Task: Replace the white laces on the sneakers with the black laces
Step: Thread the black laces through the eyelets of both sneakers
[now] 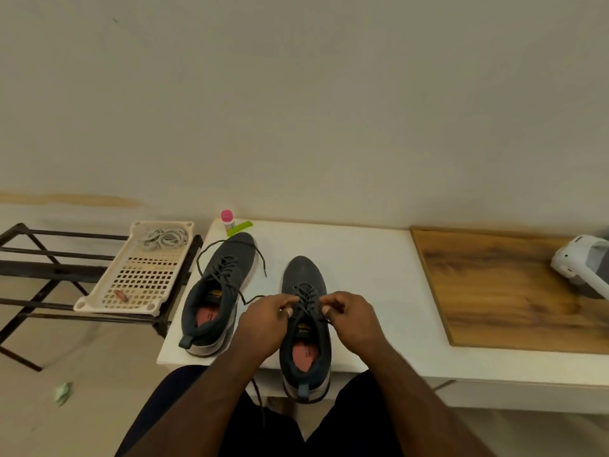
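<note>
Two dark grey sneakers stand on a white table (362,258), toes pointing away. The left sneaker (217,291) carries a black lace whose loose ends loop over the table. The right sneaker (304,328) sits at the table's front edge, also threaded with a black lace (306,300). My left hand (267,321) and my right hand (349,319) flank its eyelets, fingers curled, each pinching the black lace. One lace end hangs down over the table edge between my legs. The white laces (164,239) lie bundled in a cream plastic tray (138,275) to the left.
The tray rests on a black metal rack (39,258) left of the table. A pink-capped bottle (227,219) and a green item (240,227) stand at the table's back left corner. A wooden board (494,285) with a white device (583,265) lies to the right.
</note>
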